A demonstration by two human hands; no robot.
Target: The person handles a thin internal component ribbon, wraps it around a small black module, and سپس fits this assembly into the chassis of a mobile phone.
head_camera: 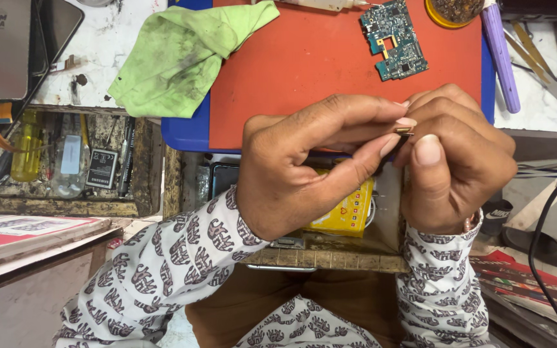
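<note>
My left hand [304, 167] and my right hand [456, 158] meet in front of me, fingertips pressed together. Between them is a tiny dark and gold-coloured part [405, 131], pinched by the fingers of both hands and mostly hidden. Both hands hover over the near edge of an orange work mat [304, 64]. A teal circuit board [394, 40] lies flat on the mat's far right, well beyond my fingers. I wear patterned white sleeves.
A stained green cloth [182, 55] drapes the mat's far left. A purple pen-like tool [501, 55] and metal tweezers [536, 61] lie at right. An open drawer [66, 161] at left holds bottles and a battery. A yellow box [349, 212] sits under my hands.
</note>
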